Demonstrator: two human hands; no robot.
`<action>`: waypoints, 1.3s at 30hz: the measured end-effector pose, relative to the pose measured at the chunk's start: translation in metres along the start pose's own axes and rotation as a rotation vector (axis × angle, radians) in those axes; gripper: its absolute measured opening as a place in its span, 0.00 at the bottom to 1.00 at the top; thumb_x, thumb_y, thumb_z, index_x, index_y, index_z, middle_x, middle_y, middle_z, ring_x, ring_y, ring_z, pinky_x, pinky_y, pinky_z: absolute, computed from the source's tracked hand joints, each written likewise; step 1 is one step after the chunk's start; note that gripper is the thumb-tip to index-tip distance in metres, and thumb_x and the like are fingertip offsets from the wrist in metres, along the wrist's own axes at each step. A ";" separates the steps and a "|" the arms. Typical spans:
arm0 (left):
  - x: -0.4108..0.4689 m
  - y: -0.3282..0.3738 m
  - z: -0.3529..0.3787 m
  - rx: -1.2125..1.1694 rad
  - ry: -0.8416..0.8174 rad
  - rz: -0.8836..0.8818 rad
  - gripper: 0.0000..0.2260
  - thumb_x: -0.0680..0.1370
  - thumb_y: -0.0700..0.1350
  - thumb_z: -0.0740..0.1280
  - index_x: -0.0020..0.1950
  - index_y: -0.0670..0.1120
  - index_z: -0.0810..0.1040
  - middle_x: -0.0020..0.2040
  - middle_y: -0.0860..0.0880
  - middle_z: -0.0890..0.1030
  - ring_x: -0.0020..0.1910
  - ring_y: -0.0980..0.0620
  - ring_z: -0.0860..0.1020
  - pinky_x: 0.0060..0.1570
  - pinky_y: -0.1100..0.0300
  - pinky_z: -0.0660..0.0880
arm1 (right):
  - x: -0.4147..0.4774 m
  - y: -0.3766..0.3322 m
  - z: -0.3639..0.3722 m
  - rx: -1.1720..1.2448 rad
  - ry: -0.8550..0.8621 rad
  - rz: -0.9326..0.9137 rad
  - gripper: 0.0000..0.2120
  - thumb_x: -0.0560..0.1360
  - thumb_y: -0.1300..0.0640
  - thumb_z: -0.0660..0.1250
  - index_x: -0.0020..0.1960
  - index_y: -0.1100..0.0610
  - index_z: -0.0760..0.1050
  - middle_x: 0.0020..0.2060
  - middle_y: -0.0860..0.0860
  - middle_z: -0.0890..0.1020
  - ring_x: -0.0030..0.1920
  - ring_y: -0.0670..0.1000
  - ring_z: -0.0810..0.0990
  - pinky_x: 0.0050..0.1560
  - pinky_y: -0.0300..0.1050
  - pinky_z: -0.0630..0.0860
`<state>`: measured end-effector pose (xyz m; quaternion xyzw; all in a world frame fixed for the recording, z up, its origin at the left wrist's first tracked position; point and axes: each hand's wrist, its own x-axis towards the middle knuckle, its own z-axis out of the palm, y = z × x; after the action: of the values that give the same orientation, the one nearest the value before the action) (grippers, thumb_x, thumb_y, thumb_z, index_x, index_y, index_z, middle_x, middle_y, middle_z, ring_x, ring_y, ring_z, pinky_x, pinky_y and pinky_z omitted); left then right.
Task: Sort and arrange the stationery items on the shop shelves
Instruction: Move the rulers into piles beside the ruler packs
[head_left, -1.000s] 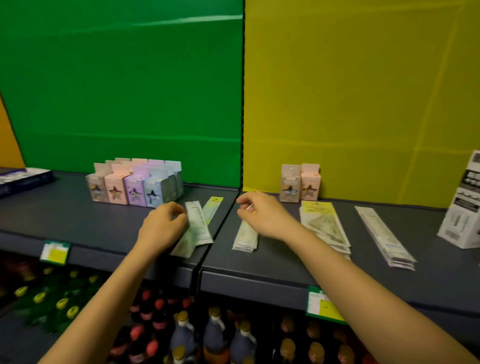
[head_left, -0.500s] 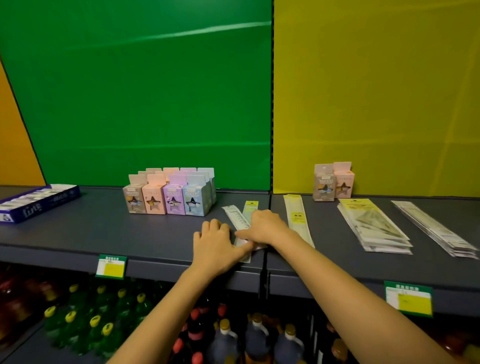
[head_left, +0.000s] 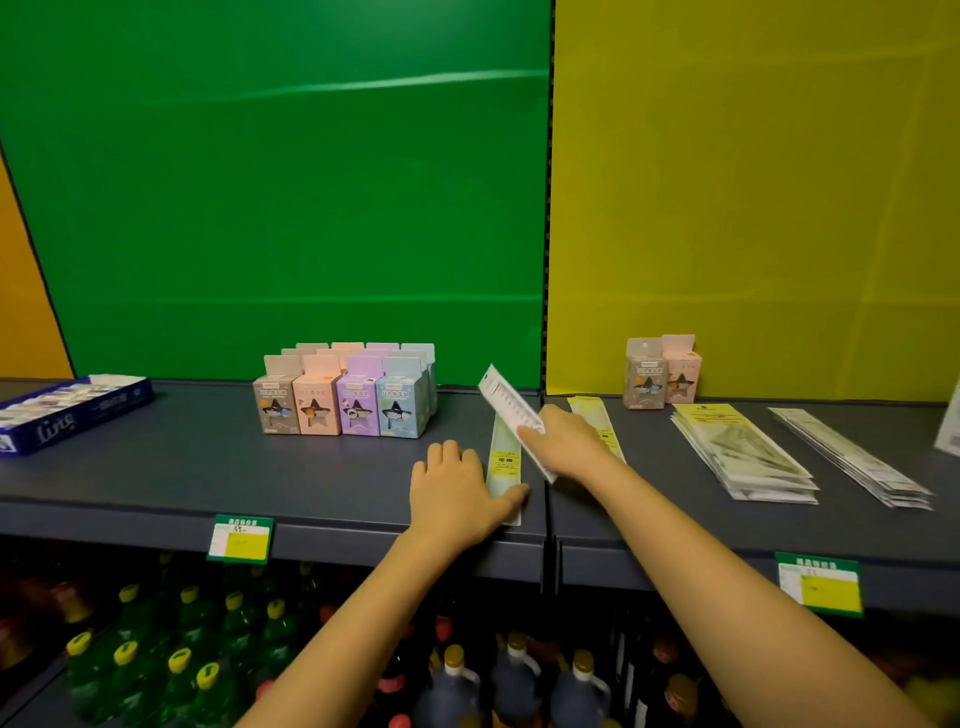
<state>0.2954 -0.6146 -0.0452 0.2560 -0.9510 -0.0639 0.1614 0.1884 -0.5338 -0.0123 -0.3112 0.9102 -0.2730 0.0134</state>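
— What do we have nearest us?
— On the lower shelf we see green bottles (head_left: 176, 670) with yellow caps to the left and dark bottles (head_left: 514, 686) in the middle. Above them, on the front edge of the grey shelf (head_left: 208, 467), sit a left price tag (head_left: 240, 538) and a right price tag (head_left: 818, 584).
— And our hands?
— Our left hand (head_left: 457, 488) lies flat on the shelf, fingers straight and close together. Its thumb touches the near end of a green ruler packet (head_left: 505, 457) that lies lengthwise beside the shelf joint. Our right hand (head_left: 566, 441) pinches a white ruler packet (head_left: 506, 400), held off the shelf and tilted, far end up, above the green one.
— Further back?
— A yellow packet (head_left: 589, 410) lies partly hidden behind the right hand. To its right we see a stack of wide packets (head_left: 743, 452) and a stack of long packets (head_left: 852, 457). At the back stand a block of pastel star boxes (head_left: 345, 400), two more boxes (head_left: 662, 371) on the right, and a blue box (head_left: 72, 410) far left
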 end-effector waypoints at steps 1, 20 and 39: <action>0.002 0.002 0.000 0.001 0.003 -0.013 0.29 0.73 0.65 0.58 0.61 0.42 0.71 0.61 0.44 0.70 0.64 0.44 0.65 0.61 0.52 0.64 | -0.001 0.003 -0.004 0.036 0.018 0.004 0.18 0.78 0.50 0.56 0.59 0.63 0.68 0.58 0.62 0.77 0.51 0.60 0.77 0.42 0.47 0.70; 0.033 -0.007 -0.043 -0.260 -0.412 -0.157 0.26 0.72 0.51 0.69 0.64 0.39 0.67 0.59 0.41 0.72 0.50 0.46 0.69 0.46 0.56 0.67 | -0.030 0.045 -0.041 0.416 0.126 0.120 0.17 0.78 0.51 0.58 0.62 0.61 0.69 0.60 0.59 0.77 0.53 0.57 0.78 0.45 0.46 0.72; 0.032 -0.003 -0.045 -0.720 -0.344 -0.082 0.11 0.80 0.45 0.51 0.38 0.46 0.65 0.33 0.47 0.67 0.30 0.53 0.63 0.30 0.61 0.59 | -0.046 0.067 -0.074 0.549 0.242 0.140 0.14 0.80 0.56 0.54 0.59 0.60 0.72 0.49 0.57 0.78 0.40 0.51 0.75 0.34 0.41 0.67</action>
<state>0.2859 -0.6353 0.0055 0.2062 -0.8700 -0.4412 0.0764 0.1737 -0.4270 0.0096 -0.1977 0.8168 -0.5420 0.0074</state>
